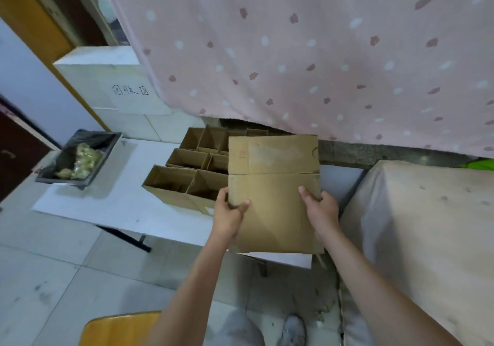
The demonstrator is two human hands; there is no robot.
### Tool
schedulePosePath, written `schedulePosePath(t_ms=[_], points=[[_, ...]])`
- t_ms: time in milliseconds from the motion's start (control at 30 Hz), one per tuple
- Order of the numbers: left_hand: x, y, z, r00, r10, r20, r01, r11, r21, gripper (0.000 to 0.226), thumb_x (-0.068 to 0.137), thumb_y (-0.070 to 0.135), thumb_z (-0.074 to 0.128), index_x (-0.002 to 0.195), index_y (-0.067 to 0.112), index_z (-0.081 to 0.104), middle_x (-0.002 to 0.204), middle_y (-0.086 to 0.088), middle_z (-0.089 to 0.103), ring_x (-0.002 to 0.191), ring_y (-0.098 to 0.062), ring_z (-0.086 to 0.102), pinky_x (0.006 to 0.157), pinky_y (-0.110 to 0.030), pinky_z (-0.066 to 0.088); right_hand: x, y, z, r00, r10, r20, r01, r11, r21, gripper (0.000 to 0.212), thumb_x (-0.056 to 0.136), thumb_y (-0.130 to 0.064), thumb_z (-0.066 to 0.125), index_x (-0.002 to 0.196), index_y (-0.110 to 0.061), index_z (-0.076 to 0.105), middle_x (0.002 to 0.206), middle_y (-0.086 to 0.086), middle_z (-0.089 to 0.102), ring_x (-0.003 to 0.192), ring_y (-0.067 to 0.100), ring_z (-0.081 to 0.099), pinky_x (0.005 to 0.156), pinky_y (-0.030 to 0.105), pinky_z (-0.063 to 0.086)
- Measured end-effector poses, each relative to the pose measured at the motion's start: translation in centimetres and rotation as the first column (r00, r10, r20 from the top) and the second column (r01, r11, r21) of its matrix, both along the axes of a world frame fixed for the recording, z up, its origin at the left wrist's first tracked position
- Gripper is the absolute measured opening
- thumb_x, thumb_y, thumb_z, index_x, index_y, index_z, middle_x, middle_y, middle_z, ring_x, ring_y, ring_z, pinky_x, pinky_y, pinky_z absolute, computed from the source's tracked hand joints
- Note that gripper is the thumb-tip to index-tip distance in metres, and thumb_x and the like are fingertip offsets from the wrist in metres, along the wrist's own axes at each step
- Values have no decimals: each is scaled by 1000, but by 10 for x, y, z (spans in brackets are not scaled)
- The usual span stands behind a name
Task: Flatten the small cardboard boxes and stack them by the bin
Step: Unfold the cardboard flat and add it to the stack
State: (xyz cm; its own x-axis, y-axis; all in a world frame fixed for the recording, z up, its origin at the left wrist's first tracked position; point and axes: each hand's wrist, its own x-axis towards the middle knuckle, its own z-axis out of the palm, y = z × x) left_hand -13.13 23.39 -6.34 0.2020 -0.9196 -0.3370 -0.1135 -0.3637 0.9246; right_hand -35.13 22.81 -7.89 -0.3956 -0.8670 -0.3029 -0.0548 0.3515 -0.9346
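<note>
Boxes, open, crowd the desk right of the bin. Above them a flattened box is pinched by the left hand and right hand at its side edges. Carried leftward, it could spring open or clip the upright boxes.

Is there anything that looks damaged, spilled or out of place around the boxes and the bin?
Nothing is spilled. The flattened box, gripped by the left hand and right hand, shows a pale torn patch where tape or a label came off. The open boxes stand in tidy rows; the bin sits upright.
</note>
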Motion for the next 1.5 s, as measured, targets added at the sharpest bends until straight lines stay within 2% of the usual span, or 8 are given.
schedulePosePath(t_ms=[100,200,467,733,1033,1200,1333,1500], points=[[29,1,6,999,47,-16,-47,999,-21,44,89,20,75,120,34,47,113,6,65,101,-13,64,78,-32,55,29,-7,10,999,37,-3,-37,999,-23,24,88,-47,70,102,-28,65,94,-16,67,86,-1,60,64,17,43],[61,3,9,997,71,0,-71,997,-40,47,89,24,75,123,37,45,116,9,64,106,-16,63,90,-42,56,62,-13,17,998,67,14,-66,998,-23,27,88,-47,70,103,-26,65,95,-14,67,86,3,62,63,19,43],[158,14,17,985,174,16,-173,984,-29,53,88,31,75,130,37,43,118,6,64,107,-22,65,96,-50,54,161,-22,27,987,161,17,-161,987,-26,35,88,-46,70,113,-22,64,100,-12,66,92,8,61,77,28,47],[241,9,29,958,282,-50,-285,956,-65,44,88,25,74,123,35,49,105,3,73,95,-22,71,90,-50,57,250,-48,48,962,263,-73,-267,962,-57,35,89,-50,68,110,-22,65,102,-9,66,92,10,60,77,25,46],[302,-21,33,902,421,-100,-428,901,-65,40,89,21,75,120,31,51,105,0,74,92,-22,73,86,-49,59,322,-102,61,926,370,-68,-376,922,-98,41,89,-45,69,119,-17,65,109,-4,68,100,15,63,90,37,52],[334,-58,32,885,463,-44,-465,881,-85,40,88,27,75,119,34,50,108,5,72,88,-13,71,71,-32,57,357,-152,59,896,437,-81,-444,889,-112,32,88,-48,70,106,-21,65,101,-7,68,93,10,64,78,28,52],[359,-91,32,856,514,-52,-517,853,-75,45,86,29,77,121,39,50,111,6,70,96,-15,70,79,-34,57,389,-197,66,865,487,-120,-499,858,-118,28,86,-48,71,93,-21,64,90,-9,68,82,3,63,58,15,41],[388,-117,34,827,562,-12,-560,821,-108,45,84,26,78,120,37,53,112,9,70,99,-12,70,80,-33,57,421,-234,62,845,516,-140,-531,841,-103,32,85,-48,72,83,-18,60,88,-2,67,81,14,63,63,26,44]])
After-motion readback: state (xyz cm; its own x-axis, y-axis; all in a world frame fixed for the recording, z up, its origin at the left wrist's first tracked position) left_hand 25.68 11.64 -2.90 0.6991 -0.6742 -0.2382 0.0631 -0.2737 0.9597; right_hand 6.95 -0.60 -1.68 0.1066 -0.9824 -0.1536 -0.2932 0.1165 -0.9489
